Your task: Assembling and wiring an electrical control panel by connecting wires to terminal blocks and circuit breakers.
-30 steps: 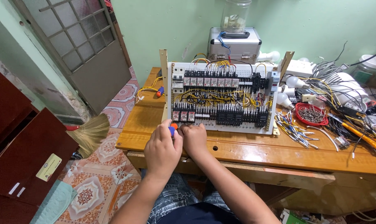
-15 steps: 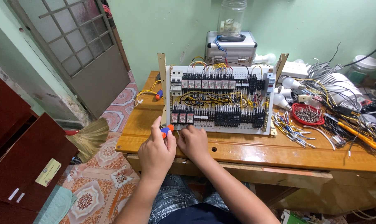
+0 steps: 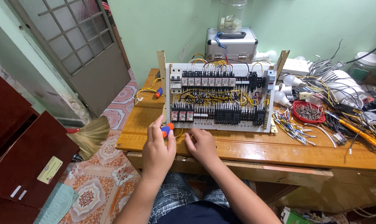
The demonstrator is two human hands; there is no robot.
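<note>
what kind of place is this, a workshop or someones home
Probably a home room used as an electrical workbench. A wooden table holds a wired control panel with loose wires and bulbs beside it, while a tiled floor and a broom suggest a house.

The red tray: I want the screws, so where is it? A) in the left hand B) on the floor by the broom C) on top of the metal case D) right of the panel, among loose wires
D: the red tray lies on the table just right of the panel, with loose wires beside it.
</note>
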